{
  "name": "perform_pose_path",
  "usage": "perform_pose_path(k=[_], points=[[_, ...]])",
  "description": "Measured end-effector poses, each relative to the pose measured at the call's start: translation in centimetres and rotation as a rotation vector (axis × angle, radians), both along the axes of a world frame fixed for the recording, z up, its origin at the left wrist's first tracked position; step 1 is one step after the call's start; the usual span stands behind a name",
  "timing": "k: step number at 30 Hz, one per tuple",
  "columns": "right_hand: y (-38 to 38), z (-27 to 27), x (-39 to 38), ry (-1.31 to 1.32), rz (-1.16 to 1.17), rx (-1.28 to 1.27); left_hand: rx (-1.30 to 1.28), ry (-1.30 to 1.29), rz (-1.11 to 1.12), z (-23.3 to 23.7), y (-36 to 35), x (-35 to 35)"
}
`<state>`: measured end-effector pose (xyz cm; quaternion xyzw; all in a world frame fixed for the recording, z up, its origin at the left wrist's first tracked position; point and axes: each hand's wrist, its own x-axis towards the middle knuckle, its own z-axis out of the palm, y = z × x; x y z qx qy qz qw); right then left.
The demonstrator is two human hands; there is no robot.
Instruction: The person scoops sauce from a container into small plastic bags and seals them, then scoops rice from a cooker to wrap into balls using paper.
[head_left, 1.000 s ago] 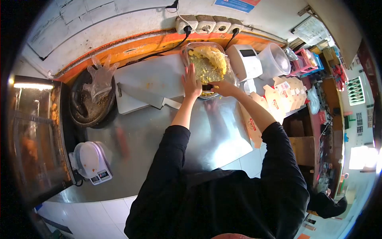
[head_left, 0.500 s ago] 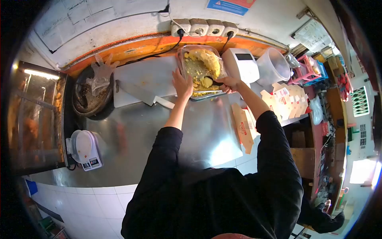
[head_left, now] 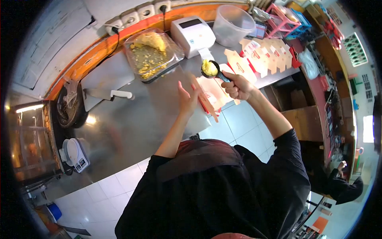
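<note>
My right hand (head_left: pixel 239 86) is closed round the handle of a black scoop (head_left: pixel 223 77), raised above the counter. Yellow food (head_left: pixel 209 68) fills the scoop's round bowl. Beneath the scoop stands an open cardboard food box (head_left: pixel 214 91) at the counter's edge. My left hand (head_left: pixel 187 99) is open, its fingers pointing up and the thumb apart, right beside the box's left flap. Further back, a clear plastic container (head_left: pixel 145 75) holds more of the yellow food, with a large lump at its far end.
More open cardboard boxes (head_left: pixel 264 55) line the counter to the right. Behind are a white label printer (head_left: pixel 193 38) and a clear tub (head_left: pixel 232 28). At left lie a knife (head_left: pixel 104 94) on a cutting board, a black mortar (head_left: pixel 71 113) and a scale (head_left: pixel 75 153). Another person (head_left: pixel 344 187) is far right.
My right hand has lifted the scoop of yellow food out of the container and brought it over the box. My left hand has let go of the container's side. The view has turned right.
</note>
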<state>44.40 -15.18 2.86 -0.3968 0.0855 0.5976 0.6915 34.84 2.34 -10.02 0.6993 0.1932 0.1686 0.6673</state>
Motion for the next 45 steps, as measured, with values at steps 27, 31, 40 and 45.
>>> perform_pose_path(k=[27, 31, 40, 45], points=[[-10.9, -17.1, -4.1, 0.232, -0.222, 0.178, 1.511, 1.122, -1.584, -5.2, -12.6, 6.6], [-10.8, -16.9, -4.1, 0.222, -0.240, 0.152, 1.336, 1.261, -1.702, -8.7, -12.7, 6.5], [-10.9, -16.6, -3.7, 0.179, -0.213, 0.122, 1.149, 1.482, -1.706, -5.4, -12.9, 7.2], [-10.7, -16.7, -3.2, 0.145, -0.192, 0.112, 1.518, 1.291, -1.298, -2.2, -13.0, 5.9]])
